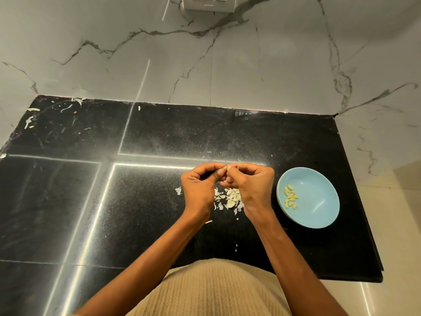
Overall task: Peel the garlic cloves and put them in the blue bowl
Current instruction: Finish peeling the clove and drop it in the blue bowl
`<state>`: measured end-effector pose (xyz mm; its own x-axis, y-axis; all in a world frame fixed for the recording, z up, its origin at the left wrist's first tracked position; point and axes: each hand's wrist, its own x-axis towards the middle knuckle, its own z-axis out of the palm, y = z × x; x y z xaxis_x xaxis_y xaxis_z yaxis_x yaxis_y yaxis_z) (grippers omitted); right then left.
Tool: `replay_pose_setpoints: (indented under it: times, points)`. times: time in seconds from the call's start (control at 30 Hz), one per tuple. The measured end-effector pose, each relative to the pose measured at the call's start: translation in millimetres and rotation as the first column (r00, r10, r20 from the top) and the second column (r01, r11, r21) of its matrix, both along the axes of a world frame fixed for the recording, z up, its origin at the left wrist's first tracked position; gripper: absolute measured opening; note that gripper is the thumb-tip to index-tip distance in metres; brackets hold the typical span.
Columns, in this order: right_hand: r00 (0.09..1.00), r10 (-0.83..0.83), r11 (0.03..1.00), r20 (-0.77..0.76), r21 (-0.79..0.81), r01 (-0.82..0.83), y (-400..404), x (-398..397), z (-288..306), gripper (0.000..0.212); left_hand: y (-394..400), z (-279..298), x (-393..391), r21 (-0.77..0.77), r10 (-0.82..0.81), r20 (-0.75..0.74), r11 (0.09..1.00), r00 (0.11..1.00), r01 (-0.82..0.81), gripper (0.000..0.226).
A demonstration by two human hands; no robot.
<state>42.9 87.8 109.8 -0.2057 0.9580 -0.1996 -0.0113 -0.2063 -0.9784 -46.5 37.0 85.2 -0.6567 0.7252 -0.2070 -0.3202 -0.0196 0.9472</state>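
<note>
My left hand (pixel 200 183) and my right hand (pixel 250 182) meet above the black counter, fingers curled. Between their fingertips they pinch one small garlic clove (pixel 225 168), mostly hidden by the fingers. Below the hands lies a heap of white garlic peels (pixel 230 197). To the right stands the blue bowl (pixel 319 201), holding several peeled yellowish cloves (pixel 290 197) on its left side.
The black stone counter (pixel 159 137) ends at a marble wall behind and drops off at its right edge beside the bowl. Stray peel scraps (pixel 32 119) lie at the far left corner. A socket plate (pixel 209 3) sits on the wall.
</note>
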Motion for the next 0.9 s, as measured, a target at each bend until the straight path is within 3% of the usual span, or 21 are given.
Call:
replay_pose_setpoints:
  times: [0.2,0.43,0.5,0.6,0.63,0.9]
  points:
    - [0.998,-0.032,0.999,-0.047,-0.035,0.030,0,0,3,0.023,3,-1,0,0.015,-0.007,0.024,1.000,1.000,0.007,0.013]
    - [1.000,-0.011,0.999,-0.001,0.038,0.011,3,3,3,0.023,5,-5,2,-0.043,-0.085,0.236,0.994,0.968,0.098,0.010]
    - [0.999,-0.018,0.997,0.026,0.075,0.016,3,5,3,0.023,4,-4,1,-0.053,-0.105,0.153,0.992,0.983,0.114,0.008]
    - [0.998,-0.016,0.989,0.066,0.145,0.006,5,9,5,0.025,3,-3,-3,-0.076,-0.138,-0.133,0.989,0.981,0.129,0.015]
    - [0.997,-0.013,0.986,0.077,0.165,0.000,5,9,6,0.024,3,-1,-4,-0.071,-0.156,-0.167,0.987,0.974,0.146,0.016]
    - [0.992,0.028,0.965,0.122,0.254,-0.059,9,12,3,0.018,3,7,-3,-0.006,-0.140,-0.095,0.990,0.986,0.140,0.014]
